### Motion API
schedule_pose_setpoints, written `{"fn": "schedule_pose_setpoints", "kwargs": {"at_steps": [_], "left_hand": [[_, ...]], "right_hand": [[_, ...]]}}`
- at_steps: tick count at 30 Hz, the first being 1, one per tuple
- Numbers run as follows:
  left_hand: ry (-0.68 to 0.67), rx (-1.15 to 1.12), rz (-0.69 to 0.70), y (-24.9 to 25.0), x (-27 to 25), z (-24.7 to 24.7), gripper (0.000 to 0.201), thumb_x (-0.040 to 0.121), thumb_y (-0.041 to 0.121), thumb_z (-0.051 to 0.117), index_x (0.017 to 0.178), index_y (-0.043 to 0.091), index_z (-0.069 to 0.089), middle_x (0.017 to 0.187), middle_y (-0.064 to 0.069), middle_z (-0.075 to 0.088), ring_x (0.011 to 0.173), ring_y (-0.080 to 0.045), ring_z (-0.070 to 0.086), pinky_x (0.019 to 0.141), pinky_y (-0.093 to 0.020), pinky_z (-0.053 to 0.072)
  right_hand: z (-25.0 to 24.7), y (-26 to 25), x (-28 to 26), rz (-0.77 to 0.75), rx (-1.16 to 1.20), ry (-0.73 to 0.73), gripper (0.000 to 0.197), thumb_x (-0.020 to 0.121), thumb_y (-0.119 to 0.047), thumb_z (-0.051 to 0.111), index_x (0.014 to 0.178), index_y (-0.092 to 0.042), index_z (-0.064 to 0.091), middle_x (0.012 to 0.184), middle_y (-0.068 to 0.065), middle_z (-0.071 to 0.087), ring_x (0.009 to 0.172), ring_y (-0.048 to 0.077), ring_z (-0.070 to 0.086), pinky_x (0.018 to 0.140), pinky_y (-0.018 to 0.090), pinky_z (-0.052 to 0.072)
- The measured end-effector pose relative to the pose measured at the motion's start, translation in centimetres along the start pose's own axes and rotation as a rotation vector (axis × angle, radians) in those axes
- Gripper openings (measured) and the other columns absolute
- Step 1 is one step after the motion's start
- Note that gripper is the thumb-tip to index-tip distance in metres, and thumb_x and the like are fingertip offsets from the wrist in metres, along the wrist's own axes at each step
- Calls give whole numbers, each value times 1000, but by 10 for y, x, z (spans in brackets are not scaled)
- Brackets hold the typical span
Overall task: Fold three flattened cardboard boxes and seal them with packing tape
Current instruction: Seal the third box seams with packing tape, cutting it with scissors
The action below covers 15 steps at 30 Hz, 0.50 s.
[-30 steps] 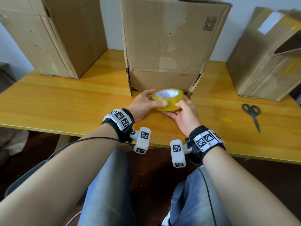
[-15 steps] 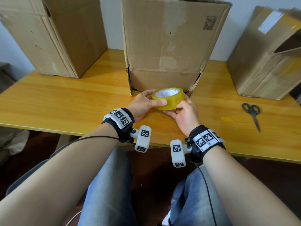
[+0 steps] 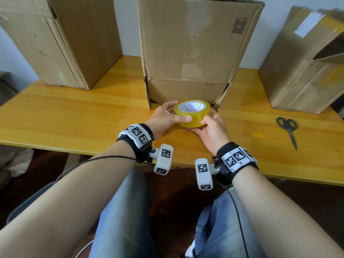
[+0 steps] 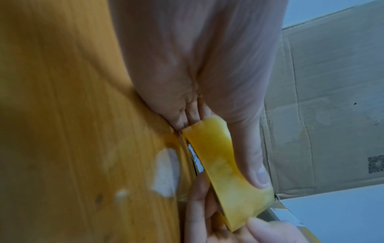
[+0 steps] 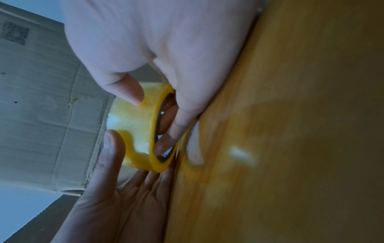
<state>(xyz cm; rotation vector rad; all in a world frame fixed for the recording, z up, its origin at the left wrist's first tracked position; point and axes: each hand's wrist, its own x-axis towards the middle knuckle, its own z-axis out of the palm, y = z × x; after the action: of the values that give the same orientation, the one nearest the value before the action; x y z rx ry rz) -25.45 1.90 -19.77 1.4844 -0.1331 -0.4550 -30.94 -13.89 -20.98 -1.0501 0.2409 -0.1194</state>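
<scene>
Wooden table (image 3: 74, 112), both hands grip tape roll (image 3: 191, 113), seemingly lifted, near front edge.

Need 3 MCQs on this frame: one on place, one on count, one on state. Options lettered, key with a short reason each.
1. Where do the scissors lie?
A. on the table, to the right of the hands
B. inside the middle box
C. on the floor

2. How many cardboard boxes stand on the table?
A. one
B. two
C. three

3. What is the state of the tape roll?
A. lying untouched beside the scissors
B. held between both hands
C. stuck on top of a box

Key:
1. A: the head view shows them flat on the wood, right of the right hand.
2. C: left box, middle box and right box are all standing.
3. B: the left hand and right hand each grip the roll with thumb and fingers, just in front of the middle box.
</scene>
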Motion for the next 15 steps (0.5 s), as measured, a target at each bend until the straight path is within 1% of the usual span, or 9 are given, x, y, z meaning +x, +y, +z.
{"fn": "schedule_pose_setpoints", "kwargs": {"at_steps": [2, 4, 5, 7, 9, 10, 12, 15], "left_hand": [[8, 1, -4, 0, 0, 0, 103, 53, 22, 89, 144, 11, 42, 130, -5, 63, 114, -16, 64, 98, -32, 53], [17, -10, -20, 0, 1, 0, 97, 59, 21, 89, 144, 9, 44, 129, -8, 64, 114, -18, 65, 98, -33, 54], [18, -17, -29, -1, 1, 0, 91, 65, 17, 88, 144, 9, 43, 128, -8, 64, 114, -19, 65, 97, -33, 54], [16, -20, -37, -2, 3, -1, 83, 73, 11, 85, 144, 9, 42, 129, -9, 64, 114, -18, 65, 96, -31, 54], [23, -20, -34, -3, 4, -1, 86, 71, 11, 86, 145, 9, 42, 130, -9, 63, 115, -18, 64, 98, -32, 53], [25, -21, -31, -3, 4, -1, 89, 69, 13, 87, 145, 9, 42, 131, -9, 63, 116, -18, 64, 100, -33, 53], [22, -28, -26, -2, 4, 0, 94, 64, 15, 88, 145, 9, 42, 131, -9, 63, 116, -19, 64, 101, -34, 52], [29, -24, -14, -3, 4, 0, 90, 66, 12, 88, 144, 9, 42, 130, -8, 63, 115, -18, 65, 101, -34, 52]], "right_hand": [[2, 0, -1, -5, 0, 12, 77, 74, 23, 25, 143, -5, 43, 130, 28, 58, 117, 43, 61, 81, 52, 59], [2, 1, -1, -11, -6, 21, 82, 73, 27, 22, 146, -6, 39, 130, 27, 56, 114, 41, 62, 76, 47, 61], [1, 1, -1, -10, 6, 16, 79, 76, 25, 24, 147, -6, 38, 130, 28, 57, 113, 41, 63, 75, 45, 60], [0, 0, -2, 2, 52, -10, 64, 86, 15, 33, 145, -6, 42, 128, 28, 60, 111, 40, 66, 76, 45, 59], [-1, -2, -4, 16, 84, -28, 48, 95, 2, 41, 141, -6, 49, 126, 25, 64, 109, 36, 68, 78, 45, 59], [-1, -2, -4, 19, 85, -28, 44, 96, 0, 42, 139, -6, 51, 126, 25, 65, 109, 36, 68, 79, 46, 59], [0, -1, -3, 12, 67, -22, 44, 95, 2, 42, 137, -5, 52, 126, 25, 65, 111, 37, 67, 80, 47, 59], [1, 0, -2, 7, 45, -6, 51, 90, 8, 36, 137, -3, 51, 125, 27, 64, 113, 40, 65, 79, 48, 59]]}}
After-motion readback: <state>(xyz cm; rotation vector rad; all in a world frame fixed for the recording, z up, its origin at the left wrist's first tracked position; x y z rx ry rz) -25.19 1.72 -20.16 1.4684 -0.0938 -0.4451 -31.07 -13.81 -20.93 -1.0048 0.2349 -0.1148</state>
